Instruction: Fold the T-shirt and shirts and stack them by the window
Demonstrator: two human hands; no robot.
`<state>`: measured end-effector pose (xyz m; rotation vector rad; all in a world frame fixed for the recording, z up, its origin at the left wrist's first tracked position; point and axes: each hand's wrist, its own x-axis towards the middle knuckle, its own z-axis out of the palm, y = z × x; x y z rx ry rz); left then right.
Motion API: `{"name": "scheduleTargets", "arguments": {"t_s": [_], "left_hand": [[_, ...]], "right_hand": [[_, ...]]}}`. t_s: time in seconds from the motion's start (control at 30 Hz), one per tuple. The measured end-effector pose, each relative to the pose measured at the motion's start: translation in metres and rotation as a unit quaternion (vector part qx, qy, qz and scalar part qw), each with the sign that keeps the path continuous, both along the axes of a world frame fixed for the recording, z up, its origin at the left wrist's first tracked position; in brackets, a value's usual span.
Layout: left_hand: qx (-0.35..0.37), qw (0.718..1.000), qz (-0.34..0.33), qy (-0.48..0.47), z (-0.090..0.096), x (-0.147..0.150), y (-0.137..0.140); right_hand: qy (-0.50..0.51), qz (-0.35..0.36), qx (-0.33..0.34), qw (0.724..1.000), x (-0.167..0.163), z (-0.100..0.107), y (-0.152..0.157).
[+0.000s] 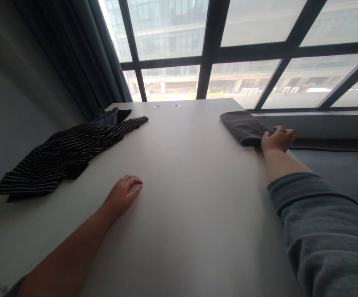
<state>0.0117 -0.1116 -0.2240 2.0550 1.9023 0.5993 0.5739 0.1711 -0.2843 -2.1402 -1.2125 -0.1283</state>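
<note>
My left hand (pixel 123 192) rests on the white tabletop with its fingers loosely bent and the thumb apart from them; I see nothing held in it. At the right side of the table, my right hand (pixel 278 139) touches the near right corner of a folded dark grey cloth (pixel 242 127). Its fingers are spread and bent, pointing away to the right, and they do not wrap around the cloth. The cloth lies flat in a neat rectangle near the table's right edge. Part of its corner is hidden behind my right hand.
A crumpled black garment with white stripes (pixel 64 150) lies along the table's left side, with a dark bluish cloth (pixel 106 118) behind it. The white table (pixel 185 173) has two round white fittings at its far edge. Beyond stand a dark curtain (pixel 73 49) and large windows.
</note>
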Motion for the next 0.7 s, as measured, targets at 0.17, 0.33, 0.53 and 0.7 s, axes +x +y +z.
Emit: {"name": "scheduleTargets", "arguments": {"t_s": [0.17, 0.33, 0.53, 0.7], "left_hand": [[-0.005, 1.000, -0.002, -0.001, -0.003, -0.001, 0.000], [-0.002, 1.000, 0.000, 0.007, -0.006, -0.002, -0.001], [-0.005, 1.000, 0.001, 0.011, -0.006, -0.003, 0.000], [-0.007, 1.000, 0.010, 0.020, -0.007, -0.003, 0.000]], "right_hand": [[-0.145, 0.131, -0.034, 0.980, -0.043, 0.007, -0.025], [-0.117, 0.172, -0.193, 0.959, -0.061, -0.003, -0.022], [-0.061, 0.171, -0.204, 0.962, -0.051, -0.019, 0.007], [-0.033, 0.153, -0.205, 0.966, -0.054, -0.016, 0.034]]}}
